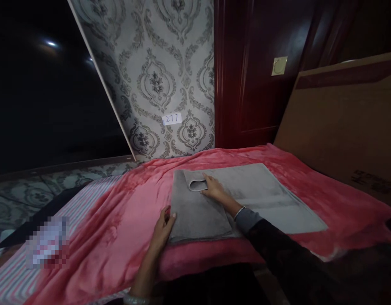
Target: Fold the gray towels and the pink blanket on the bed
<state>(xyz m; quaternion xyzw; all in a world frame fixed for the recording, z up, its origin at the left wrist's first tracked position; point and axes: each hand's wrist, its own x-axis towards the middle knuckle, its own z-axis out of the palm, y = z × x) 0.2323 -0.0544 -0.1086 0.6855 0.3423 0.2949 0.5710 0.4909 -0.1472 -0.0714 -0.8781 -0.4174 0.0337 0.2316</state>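
A grey towel (259, 190) lies on the pink blanket (134, 203), its left part folded over into a darker layer. Along the upper edge of that folded layer the cloth curls up and leaves a small dark gap. My right hand (214, 189) holds this raised edge, thumb below and fingers above. At the towel's left edge rests my left hand (163, 224), its thumb against the cloth and its fingers curved and apart. Nothing shows between the left fingers.
A large dark screen (49, 93) stands at the left. Patterned wallpaper with a paper label (172, 119) reading 277 is behind the blanket. A dark red door (246, 84) and a big cardboard box (341, 127) are at the right. Striped cloth (77, 203) shows at left.
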